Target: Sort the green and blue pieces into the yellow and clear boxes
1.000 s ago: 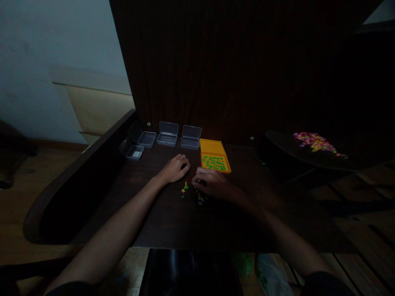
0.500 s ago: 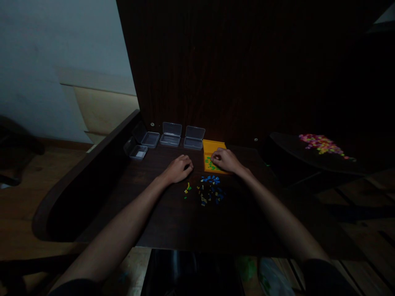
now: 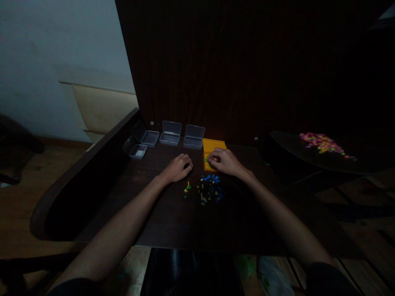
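My right hand (image 3: 226, 161) is over the open yellow box (image 3: 213, 144), fingertips pinched together among small green toy bricks (image 3: 210, 165). Whether a brick is between those fingertips is too small to make out, and the hand covers part of the box. On the dark table, left of the box, rests my left hand (image 3: 178, 167), loosely curled with thumb and forefinger meeting in a loop; nothing shows in it. Nearer to me lie small blue bricks (image 3: 211, 179), dull yellow bricks (image 3: 203, 200), and a few yellow and green bricks (image 3: 187, 188).
Along the back left stand several open clear plastic cases (image 3: 170, 140), one holding a white slip (image 3: 140, 153). A raised side board (image 3: 89, 164) edges the table (image 3: 148, 230) on the left. Colourful small pieces (image 3: 324, 144) are heaped on a dark surface at right.
My right hand has shifted slightly left over the yellow box, its fingertips now nearer the box's left side. My left hand stays in place.
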Demonstrator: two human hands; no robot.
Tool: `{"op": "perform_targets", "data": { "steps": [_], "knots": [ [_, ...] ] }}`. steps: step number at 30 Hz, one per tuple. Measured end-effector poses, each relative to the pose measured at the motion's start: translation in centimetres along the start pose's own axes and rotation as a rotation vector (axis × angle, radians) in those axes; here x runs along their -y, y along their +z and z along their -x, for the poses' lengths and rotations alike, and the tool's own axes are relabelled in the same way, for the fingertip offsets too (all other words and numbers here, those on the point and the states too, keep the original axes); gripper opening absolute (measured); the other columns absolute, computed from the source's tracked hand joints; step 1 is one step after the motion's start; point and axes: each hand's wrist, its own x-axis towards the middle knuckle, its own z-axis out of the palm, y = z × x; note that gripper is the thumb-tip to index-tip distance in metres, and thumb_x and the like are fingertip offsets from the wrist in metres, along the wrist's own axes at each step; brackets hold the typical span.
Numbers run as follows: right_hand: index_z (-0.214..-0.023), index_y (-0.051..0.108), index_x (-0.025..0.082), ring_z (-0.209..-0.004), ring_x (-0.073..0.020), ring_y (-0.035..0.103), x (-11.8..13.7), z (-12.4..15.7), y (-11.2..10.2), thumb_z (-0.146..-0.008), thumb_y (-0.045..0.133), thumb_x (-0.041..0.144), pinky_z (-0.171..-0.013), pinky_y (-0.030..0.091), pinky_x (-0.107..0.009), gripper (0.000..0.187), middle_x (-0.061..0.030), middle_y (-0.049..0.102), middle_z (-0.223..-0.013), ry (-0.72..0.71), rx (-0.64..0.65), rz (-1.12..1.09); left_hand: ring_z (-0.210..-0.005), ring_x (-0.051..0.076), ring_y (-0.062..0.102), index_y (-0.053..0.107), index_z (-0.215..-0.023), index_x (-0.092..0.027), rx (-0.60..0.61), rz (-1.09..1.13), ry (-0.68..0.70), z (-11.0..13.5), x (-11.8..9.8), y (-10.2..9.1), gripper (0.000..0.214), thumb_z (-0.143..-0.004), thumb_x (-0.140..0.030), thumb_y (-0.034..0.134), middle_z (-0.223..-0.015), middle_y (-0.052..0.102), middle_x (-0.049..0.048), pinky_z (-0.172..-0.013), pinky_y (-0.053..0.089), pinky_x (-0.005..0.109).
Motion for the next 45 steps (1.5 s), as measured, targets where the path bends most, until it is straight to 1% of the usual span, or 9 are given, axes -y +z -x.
{"op": "perform_targets", "data": {
  "steps": [5,8,16,20,25,30,36,40,45],
  "knots": [
    [-0.093,0.071,0.019,-0.075,-0.0137,0.056,4.4,2.0,0.3,-0.086,0.060,0.021,-0.067,0.038,-0.024,0.013,-0.0029,0.063,-0.085,-0.258,0.155,-0.121,-0.090,0.022,0.057,0.062,-0.082,-0.017,0.005,-0.001,-0.007,0.0,-0.1,-0.1,0.016,-0.087,-0.018,0.047,-0.088,0.063,0.0066,-0.086,0.046,0.036],
    [-0.098,0.070,0.020,-0.079,-0.0134,0.057,6.3,2.9,1.0,-0.087,0.060,0.022,-0.064,0.036,-0.024,0.014,-0.0038,0.065,-0.094,-0.323,0.281,-0.117,-0.089,0.022,0.057,0.062,-0.081,-0.017,0.002,-0.003,-0.001,0.0,0.0,-0.1,0.016,-0.086,-0.017,0.046,-0.087,0.063,0.0066,-0.085,0.047,0.036],
    [-0.098,0.067,0.019,-0.071,-0.0116,0.049,6.9,3.1,2.9,-0.089,0.058,0.021,-0.059,0.025,-0.026,0.013,-0.0022,0.061,-0.089,-0.253,0.281,-0.037,-0.088,0.021,0.056,0.062,-0.079,-0.018,-0.005,-0.016,0.005,0.0,0.1,0.0,0.016,-0.086,-0.017,0.047,-0.086,0.062,0.0058,-0.085,0.047,0.035],
    [-0.089,0.066,0.019,-0.071,-0.0113,0.048,7.0,3.0,3.1,-0.088,0.058,0.020,-0.059,0.024,-0.027,0.008,-0.0012,0.059,-0.086,-0.233,0.292,-0.050,-0.088,0.021,0.057,0.062,-0.080,-0.017,-0.005,-0.007,0.008,0.0,0.0,0.0,0.017,-0.086,-0.016,0.047,-0.087,0.062,0.0060,-0.085,0.047,0.035],
    [-0.090,0.066,0.018,-0.075,-0.0123,0.051,7.3,3.1,3.0,-0.088,0.059,0.020,-0.062,0.028,-0.026,0.008,-0.0018,0.061,-0.088,-0.204,0.300,-0.074,-0.089,0.022,0.057,0.062,-0.080,-0.017,0.000,-0.006,-0.004,0.0,0.0,0.0,0.016,-0.086,-0.017,0.047,-0.087,0.062,0.0062,-0.085,0.047,0.035],
    [-0.090,0.068,0.017,-0.073,-0.0122,0.053,6.1,2.5,1.4,-0.088,0.060,0.020,-0.064,0.034,-0.024,0.010,-0.0020,0.061,-0.083,-0.235,0.223,-0.189,-0.090,0.022,0.057,0.062,-0.081,-0.017,0.006,-0.020,0.003,0.0,0.0,-0.1,0.017,-0.087,-0.018,0.046,-0.088,0.063,0.0065,-0.086,0.046,0.036],
    [-0.085,0.071,0.016,-0.068,-0.0123,0.052,1.6,0.9,-1.0,-0.084,0.061,0.019,-0.063,0.035,-0.023,0.011,-0.0013,0.061,-0.074,-0.040,-0.008,-0.115,-0.091,0.022,0.057,0.062,-0.081,-0.017,0.005,-0.020,-0.001,-0.1,0.0,-0.1,0.017,-0.088,-0.018,0.047,-0.088,0.064,0.0066,-0.086,0.047,0.036],
    [-0.083,0.072,0.015,-0.066,-0.0133,0.054,-0.5,0.2,-0.3,-0.083,0.059,0.018,-0.061,0.033,-0.024,0.014,-0.0028,0.063,-0.074,0.043,0.054,-0.013,-0.090,0.021,0.058,0.062,-0.081,-0.018,-0.003,-0.023,0.010,-0.1,0.1,0.1,0.018,-0.088,-0.019,0.046,-0.088,0.064,0.0061,-0.088,0.046,0.036],
    [-0.084,0.073,0.016,-0.069,-0.0137,0.055,-1.1,-0.5,1.6,-0.083,0.057,0.019,-0.060,0.032,-0.024,0.016,-0.0036,0.066,-0.077,0.074,0.122,0.031,-0.090,0.021,0.058,0.062,-0.081,-0.018,0.004,-0.014,0.008,0.0,0.1,0.0,0.019,-0.088,-0.020,0.045,-0.088,0.064,0.0059,-0.089,0.046,0.037]
  ]
}}
